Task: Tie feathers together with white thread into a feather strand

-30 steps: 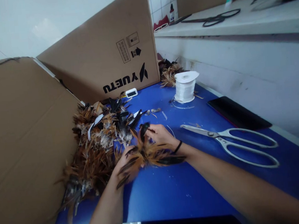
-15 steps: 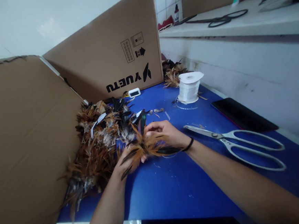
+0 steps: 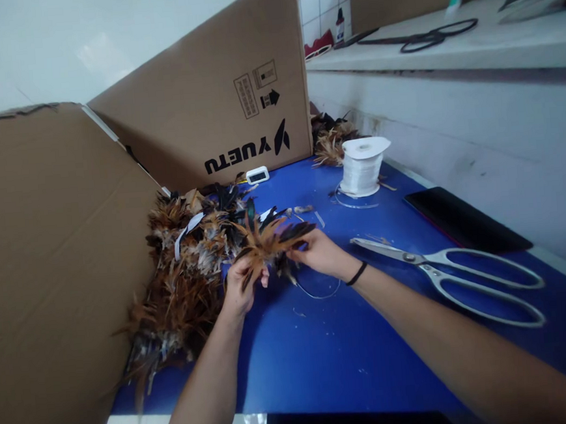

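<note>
My left hand point(image 3: 242, 286) and my right hand point(image 3: 318, 253) both grip a small bunch of brown and black feathers point(image 3: 265, 239), held just above the blue table point(image 3: 334, 358). The left hand's fingers are curled round the bunch's lower end; the right pinches its right side. A thin clear thread point(image 3: 319, 293) loops on the table under the right wrist, which wears a black band. A large heap of the same feathers point(image 3: 184, 272) lies to the left, touching the bunch.
Large steel scissors point(image 3: 454, 270) lie right of my hands. A white thread spool point(image 3: 362, 166) stands behind them, a dark flat phone point(image 3: 464, 220) to its right. Cardboard walls point(image 3: 47, 270) close off the left and back. A small white device point(image 3: 257, 175) sits by the back box.
Both hands have lifted the feather bunch up and away from me, toward the heap. The bunch now fans upward instead of lying sideways, and the thread loop shows beneath the right hand.
</note>
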A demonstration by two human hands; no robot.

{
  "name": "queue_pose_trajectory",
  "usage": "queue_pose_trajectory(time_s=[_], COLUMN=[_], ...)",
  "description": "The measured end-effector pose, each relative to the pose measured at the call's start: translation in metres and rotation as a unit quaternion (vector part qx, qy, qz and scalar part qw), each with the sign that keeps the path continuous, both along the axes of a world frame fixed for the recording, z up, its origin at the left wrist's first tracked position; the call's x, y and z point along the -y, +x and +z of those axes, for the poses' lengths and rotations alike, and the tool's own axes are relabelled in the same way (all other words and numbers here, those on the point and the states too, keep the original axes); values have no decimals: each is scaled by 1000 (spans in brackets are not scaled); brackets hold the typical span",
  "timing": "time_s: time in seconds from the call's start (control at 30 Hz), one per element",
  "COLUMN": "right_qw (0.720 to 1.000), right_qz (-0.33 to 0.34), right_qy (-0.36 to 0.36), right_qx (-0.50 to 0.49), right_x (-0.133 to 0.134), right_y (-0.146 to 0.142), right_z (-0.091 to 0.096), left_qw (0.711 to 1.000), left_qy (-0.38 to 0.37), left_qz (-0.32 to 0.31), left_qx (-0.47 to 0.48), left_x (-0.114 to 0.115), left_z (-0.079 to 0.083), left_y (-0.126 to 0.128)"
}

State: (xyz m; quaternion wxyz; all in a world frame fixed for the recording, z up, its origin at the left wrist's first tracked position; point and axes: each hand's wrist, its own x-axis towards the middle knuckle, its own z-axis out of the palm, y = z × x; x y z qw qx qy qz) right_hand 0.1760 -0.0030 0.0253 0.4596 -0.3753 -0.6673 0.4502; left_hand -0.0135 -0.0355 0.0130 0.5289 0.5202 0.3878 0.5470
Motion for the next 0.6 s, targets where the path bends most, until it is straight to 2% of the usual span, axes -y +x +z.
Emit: queue_pose_trajectory(time_s=[0.1,0.2,0.37,0.6], right_qw=[995,994,996,994], right_qz=[9,14,-43,43], right_qy=[0,2,-12,-95], right_qx=[96,107,74,-13], right_x=[1,5,7,23], right_y=[-3,-2,2,-25], right_z=[-6,0,11,9], left_qw=[998,995,995,999], left_qy=[-22,-29,-41,-6], left_qz=[55,78,67,40], left_qx=[28,54,62,-17], left_x=[-2,-2,-1,3], left_z=[4,5,3,-5], left_y=[3,3,5,14])
